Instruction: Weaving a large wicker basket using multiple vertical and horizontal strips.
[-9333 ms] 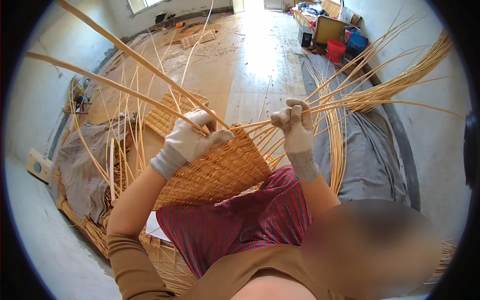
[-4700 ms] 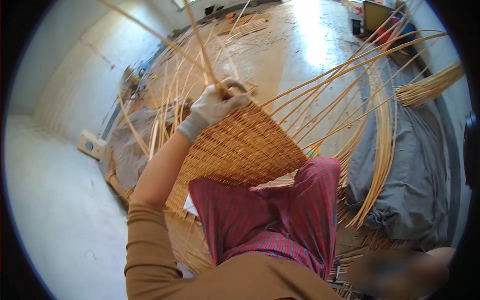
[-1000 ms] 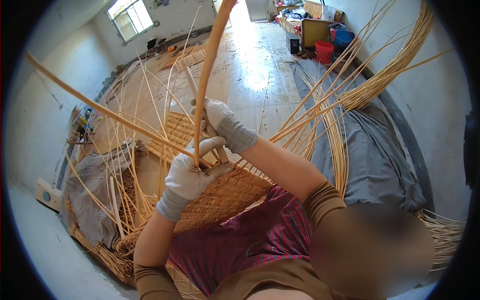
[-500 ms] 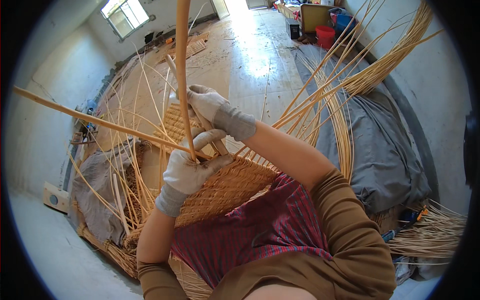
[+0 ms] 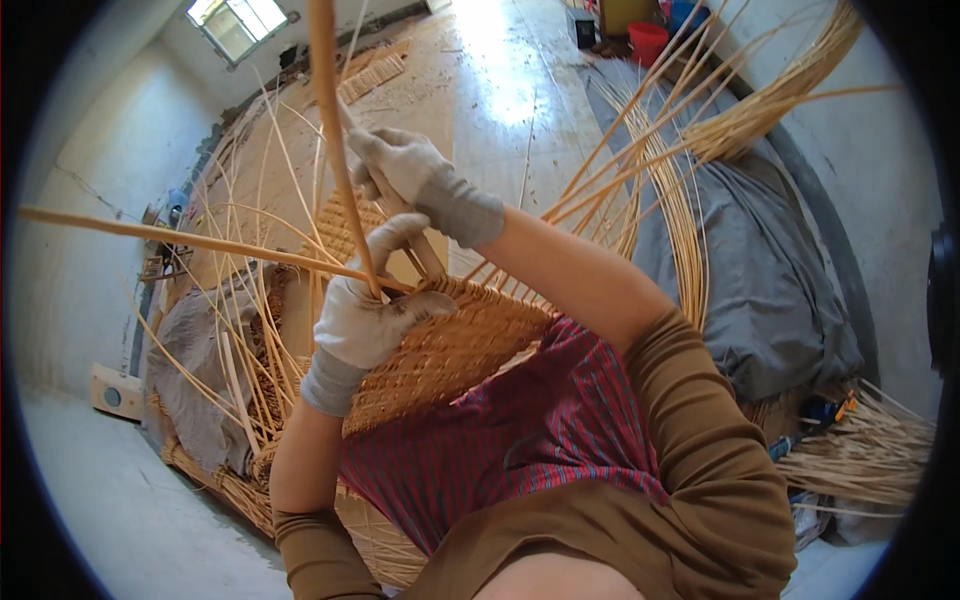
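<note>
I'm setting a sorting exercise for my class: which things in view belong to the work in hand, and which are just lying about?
In the work:
- woven panel, held at its edge by the left hand
- thick rods rising there
- stick, gripped by the right hand

Apparently just lying about:
- red bucket
- black box
- grey cloth on the right

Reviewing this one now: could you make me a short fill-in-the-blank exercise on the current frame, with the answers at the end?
1. The left hand, at the edge of the woven panel, wears a pale ____.
2. The right hand, closed around a stick, appears ____ (higher or lower) in the picture than the left hand.
3. The bucket near the top of the picture is coloured ____.
4. The window shows toward the picture's upper ____ corner.

Missing words: glove; higher; red; left.
</note>
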